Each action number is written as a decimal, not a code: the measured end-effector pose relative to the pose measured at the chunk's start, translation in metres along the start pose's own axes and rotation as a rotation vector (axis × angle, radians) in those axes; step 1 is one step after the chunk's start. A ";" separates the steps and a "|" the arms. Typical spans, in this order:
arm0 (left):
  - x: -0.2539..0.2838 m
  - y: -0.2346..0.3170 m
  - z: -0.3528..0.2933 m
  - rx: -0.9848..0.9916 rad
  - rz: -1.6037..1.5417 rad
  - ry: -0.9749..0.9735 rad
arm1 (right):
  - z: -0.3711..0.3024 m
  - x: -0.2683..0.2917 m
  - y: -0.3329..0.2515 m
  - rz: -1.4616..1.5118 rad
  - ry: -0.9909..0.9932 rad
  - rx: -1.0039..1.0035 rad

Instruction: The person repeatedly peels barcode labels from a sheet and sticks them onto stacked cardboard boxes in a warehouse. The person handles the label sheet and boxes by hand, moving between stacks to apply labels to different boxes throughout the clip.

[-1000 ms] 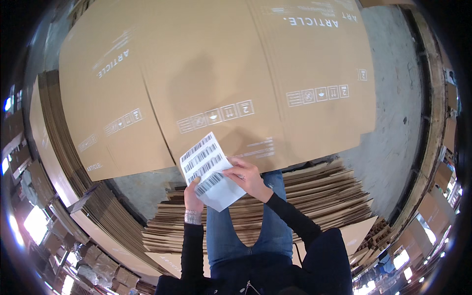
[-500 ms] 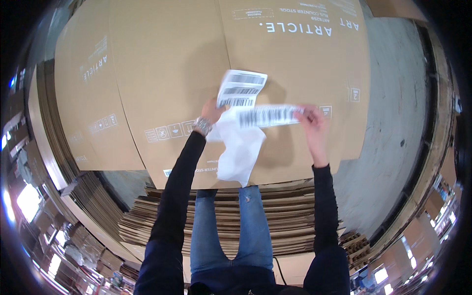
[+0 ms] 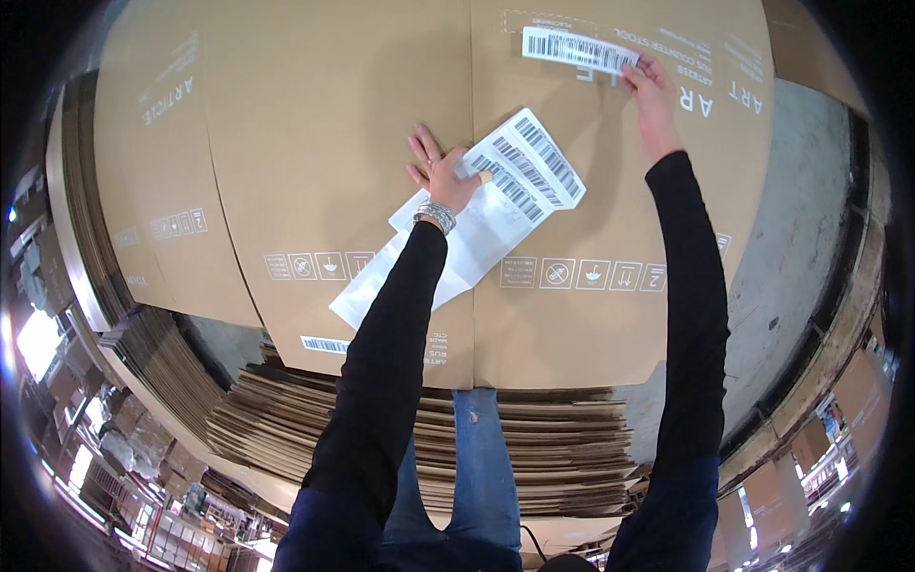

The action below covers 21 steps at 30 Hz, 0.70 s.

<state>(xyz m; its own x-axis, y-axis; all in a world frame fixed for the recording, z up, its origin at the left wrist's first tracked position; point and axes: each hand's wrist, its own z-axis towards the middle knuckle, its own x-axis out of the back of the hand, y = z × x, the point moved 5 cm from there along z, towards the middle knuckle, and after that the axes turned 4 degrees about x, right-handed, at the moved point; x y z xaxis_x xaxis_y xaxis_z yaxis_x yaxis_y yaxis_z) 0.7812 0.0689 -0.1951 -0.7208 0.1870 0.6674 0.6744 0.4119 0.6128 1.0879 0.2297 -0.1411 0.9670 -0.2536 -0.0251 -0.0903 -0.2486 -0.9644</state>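
Observation:
My right hand (image 3: 653,100) pinches the right end of a single long white barcode label (image 3: 577,50) over the far right part of a flat brown cardboard sheet (image 3: 334,114). The label lies close to a dashed printed rectangle; whether it touches the cardboard I cannot tell. Nearer the middle, my left hand (image 3: 446,176) holds a strip of barcode labels (image 3: 524,162) under its thumb, its other fingers spread. Blank white backing paper (image 3: 453,253) trails from the strip toward me, passing partly behind my left forearm.
A stack of flattened cardboard (image 3: 534,448) stands between the printed sheet and my legs, with more stacked cardboard (image 3: 162,353) at the left. Grey floor (image 3: 791,238) shows on the right, bordered by a dark track. A small barcode sticker (image 3: 324,344) sits near the cardboard's front edge.
My right hand has carried the single label away from the strip, toward the far right of the cardboard. My left hand has shifted slightly right and farther away, and the strip now slants.

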 end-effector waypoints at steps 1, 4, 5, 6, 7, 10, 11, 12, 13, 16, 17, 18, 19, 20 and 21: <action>-0.001 -0.001 0.000 0.030 -0.008 -0.012 | 0.017 -0.006 0.006 -0.017 -0.012 -0.004; 0.001 0.005 0.000 0.023 -0.002 0.005 | 0.051 -0.019 0.023 -0.018 -0.024 -0.011; 0.001 0.005 0.000 0.055 0.000 -0.021 | 0.058 -0.022 0.029 -0.024 -0.004 -0.032; 0.001 0.006 0.000 0.069 -0.015 -0.033 | 0.064 -0.025 0.031 -0.008 -0.020 -0.018; 0.002 0.007 0.000 0.052 -0.029 -0.027 | 0.069 -0.026 0.034 -0.002 -0.011 -0.022; 0.001 0.006 -0.001 0.106 -0.028 -0.094 | 0.075 -0.029 0.036 -0.023 0.004 -0.033; 0.002 0.007 -0.001 0.093 -0.020 -0.079 | 0.076 -0.029 0.036 -0.038 0.016 -0.045; 0.002 0.007 -0.001 0.094 -0.015 -0.084 | 0.076 -0.030 0.036 -0.042 0.001 -0.039; 0.001 0.007 -0.001 0.108 -0.016 -0.108 | 0.076 -0.031 0.035 -0.047 -0.006 -0.043; 0.000 0.008 -0.001 0.112 -0.007 -0.108 | 0.075 -0.032 0.036 -0.077 0.007 -0.043; 0.000 0.008 -0.001 0.103 -0.015 -0.097 | 0.075 -0.030 0.036 -0.094 0.032 -0.047; 0.000 0.008 -0.001 0.100 -0.018 -0.091 | 0.074 -0.031 0.036 -0.088 0.019 -0.034; -0.001 0.007 -0.001 0.116 -0.016 -0.103 | 0.073 -0.032 0.036 -0.084 0.020 -0.027; 0.000 0.007 -0.001 0.094 -0.008 -0.083 | 0.072 -0.032 0.036 -0.079 0.031 -0.034; -0.001 0.006 -0.001 0.091 0.005 -0.081 | 0.071 -0.032 0.035 -0.105 0.027 -0.010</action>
<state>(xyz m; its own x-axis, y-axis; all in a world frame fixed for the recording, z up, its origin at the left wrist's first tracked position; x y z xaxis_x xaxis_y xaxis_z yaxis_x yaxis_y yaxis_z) 0.7861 0.0706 -0.1914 -0.7303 0.2591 0.6321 0.6634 0.4896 0.5658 1.0702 0.2953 -0.1923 0.9644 -0.2512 0.0830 0.0083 -0.2848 -0.9585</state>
